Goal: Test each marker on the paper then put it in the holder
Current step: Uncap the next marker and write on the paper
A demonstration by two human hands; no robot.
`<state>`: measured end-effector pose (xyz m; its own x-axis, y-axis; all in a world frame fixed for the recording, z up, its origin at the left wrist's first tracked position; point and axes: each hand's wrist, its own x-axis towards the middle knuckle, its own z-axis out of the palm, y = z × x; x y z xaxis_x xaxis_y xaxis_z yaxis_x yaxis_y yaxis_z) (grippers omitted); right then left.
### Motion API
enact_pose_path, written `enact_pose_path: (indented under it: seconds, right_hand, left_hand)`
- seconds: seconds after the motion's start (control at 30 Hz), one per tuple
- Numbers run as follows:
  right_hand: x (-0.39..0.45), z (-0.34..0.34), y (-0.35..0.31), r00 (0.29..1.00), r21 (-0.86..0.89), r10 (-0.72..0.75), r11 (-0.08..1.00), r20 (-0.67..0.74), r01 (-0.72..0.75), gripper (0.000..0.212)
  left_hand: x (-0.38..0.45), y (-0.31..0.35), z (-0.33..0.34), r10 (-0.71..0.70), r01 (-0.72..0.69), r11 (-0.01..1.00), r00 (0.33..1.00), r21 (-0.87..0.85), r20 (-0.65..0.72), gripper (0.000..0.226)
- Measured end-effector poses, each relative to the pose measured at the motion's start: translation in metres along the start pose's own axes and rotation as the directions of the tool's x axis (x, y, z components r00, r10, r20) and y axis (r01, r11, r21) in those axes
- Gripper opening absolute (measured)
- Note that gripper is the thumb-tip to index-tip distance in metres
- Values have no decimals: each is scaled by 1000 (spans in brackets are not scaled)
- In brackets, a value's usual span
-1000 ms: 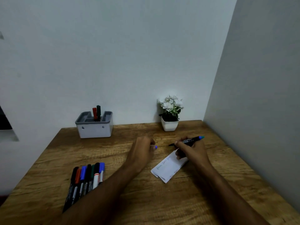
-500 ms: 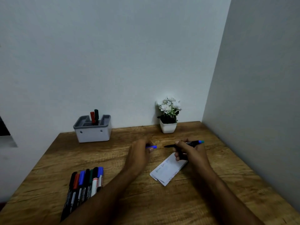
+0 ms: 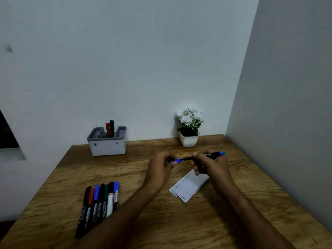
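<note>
My right hand grips a black marker with a blue end, held level above the desk with its tip pointing left. My left hand pinches the blue cap right at that tip. Below the hands lies a folded white paper with blue scribbles on it. A grey holder stands at the back left against the wall, with a red and a green marker upright in it. Several capped markers lie in a row at the front left.
A white pot with white flowers stands at the back of the wooden desk, right of the holder. A grey wall closes the right side, and a pale wall runs along the back.
My hands have come together: the left hand brought the blue cap rightward to the marker's tip, and the right hand lifted the marker off the paper to level.
</note>
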<state>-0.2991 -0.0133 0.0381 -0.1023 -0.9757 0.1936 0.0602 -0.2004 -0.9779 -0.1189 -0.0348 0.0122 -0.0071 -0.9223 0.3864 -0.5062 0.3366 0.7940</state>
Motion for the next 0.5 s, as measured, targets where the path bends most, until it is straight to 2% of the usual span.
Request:
enact_pose_path:
  seconds: [0.2, 0.4, 0.5]
  right_hand:
    - [-1, 3, 3, 997, -96, -55, 994, 56, 60, 13]
    - [4, 9, 2, 994, -16, -44, 999, 104, 46, 18]
    - [4, 17, 3, 992, 18, -30, 999, 125, 28, 12]
  left_hand:
    - [-4, 14, 1, 33, -33, 999, 999, -10, 14, 12]
    - [-10, 28, -1, 94, -92, 996, 992, 18, -88, 18]
    - [-10, 31, -4, 97, -92, 995, 986, 44, -132, 18]
